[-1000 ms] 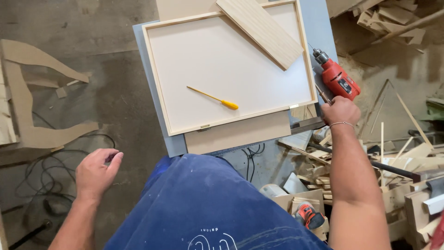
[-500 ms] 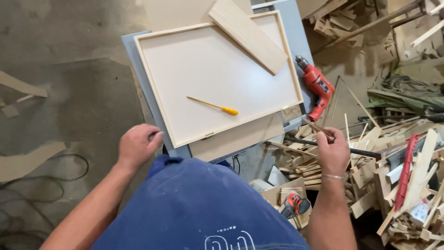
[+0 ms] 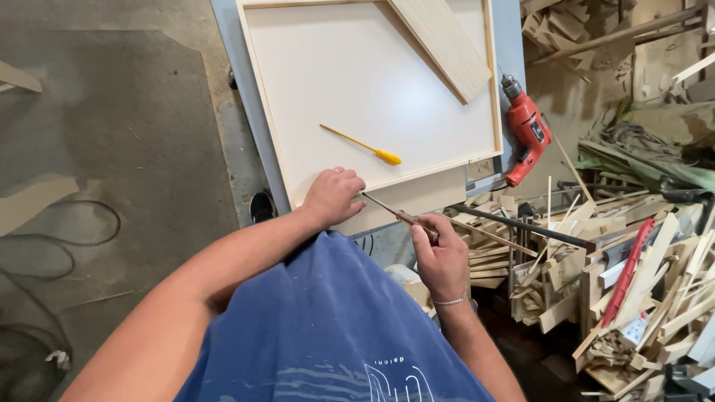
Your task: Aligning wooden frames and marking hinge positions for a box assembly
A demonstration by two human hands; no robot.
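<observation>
The tip of a thin tool (image 3: 395, 214), perhaps a chisel, is hidden under the left hand (image 3: 331, 195), which is pressed on the white framed panel's (image 3: 372, 89) near edge; its handle is gripped by the right hand (image 3: 441, 257).

Framed panel (image 3: 372, 89): smooth matt white face, pale raw wood rim. Drill (image 3: 527, 130): glossy red plastic. Scrap pile (image 3: 625, 283), right of frame: rough wood offcuts.

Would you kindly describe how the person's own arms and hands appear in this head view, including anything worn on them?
Both forearms are bare, with no gloves and no sleeve reaching them. The left hand shows a thin ring on one finger. The right hand has a slim, pale beaded bracelet around the wrist. The person wears a blue T-shirt with pale printed markings low on the front.
</observation>
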